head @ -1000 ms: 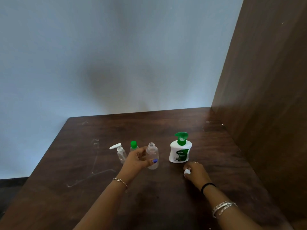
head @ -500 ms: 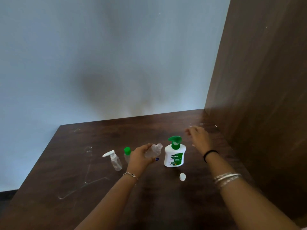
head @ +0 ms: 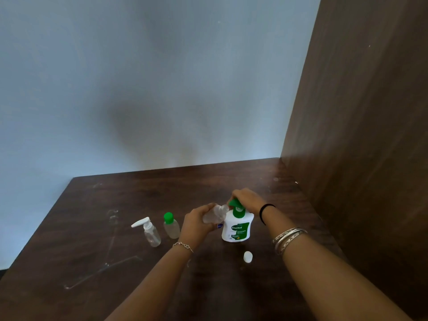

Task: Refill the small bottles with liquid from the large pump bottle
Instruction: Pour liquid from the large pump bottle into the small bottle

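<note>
Barely started imo: left hand [head: 196, 222] wrapped round the open bottle [head: 214, 215] tipped under the pump [head: 236, 205] mid-frame, right hand [head: 249, 199] pressing down on it, cap [head: 247, 256] off on the worktop [head: 115, 262], two bottles [head: 162, 228] left waiting.

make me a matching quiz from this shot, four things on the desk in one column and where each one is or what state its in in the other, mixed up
Things
1. open clear bottle
2. white cap
3. green-capped bottle
4. large pump bottle

States
a. lying loose on the table, nearest the camera
b. right hand resting on its green pump
c. tilted in the left hand
d. standing beside the white-pump bottle

Pairs: 1-c, 2-a, 3-d, 4-b
</note>
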